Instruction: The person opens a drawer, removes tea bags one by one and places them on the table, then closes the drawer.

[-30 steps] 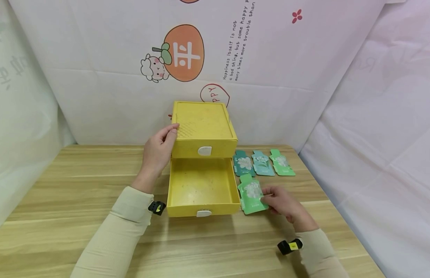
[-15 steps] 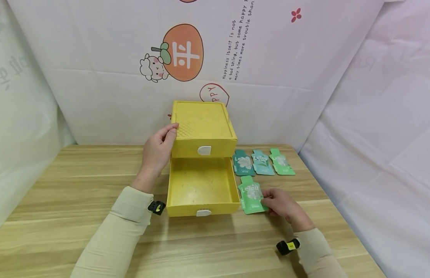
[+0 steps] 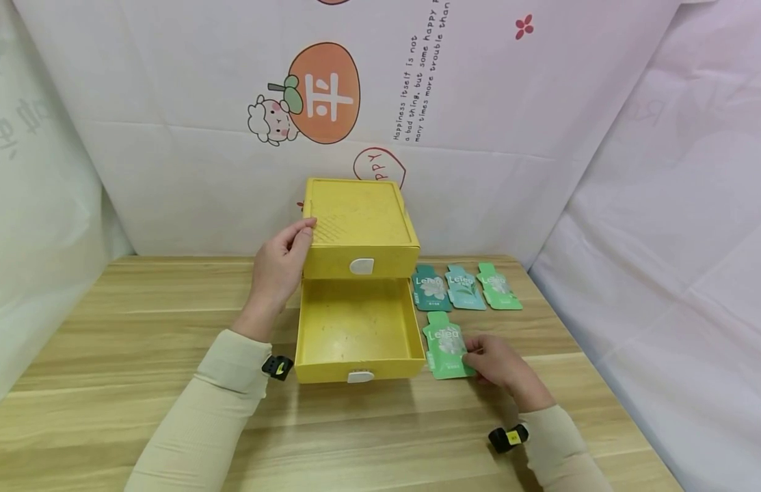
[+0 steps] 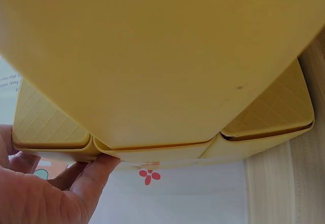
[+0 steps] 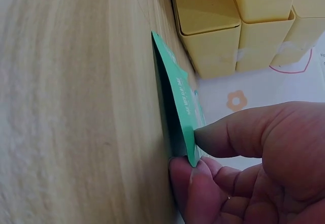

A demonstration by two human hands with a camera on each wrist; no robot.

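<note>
Front green LeTea sachet [image 3: 444, 352] is pinched at its right edge by right hand [image 3: 500, 362], just beside the pulled-out drawer [image 3: 360, 370]. Slip or bend risked: only one edge held. Left hand [image 3: 280, 270] laid against cabinet's [image 3: 362, 212] left side; grip can't be told. Sachet's tilt off worktop [image 3: 355, 437] is shown by right wrist view, barely by head.

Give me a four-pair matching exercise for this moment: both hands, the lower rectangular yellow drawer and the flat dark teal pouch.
1. Left hand
2. Right hand
3. Flat dark teal pouch
4. Lower rectangular yellow drawer

A. Pulled open
B. Pinching a flat bright green pouch
C. In the back row, nearest the yellow two-tier box
D. Against the yellow box's upper left side

Pairs: 1-D, 2-B, 3-C, 4-A
</note>
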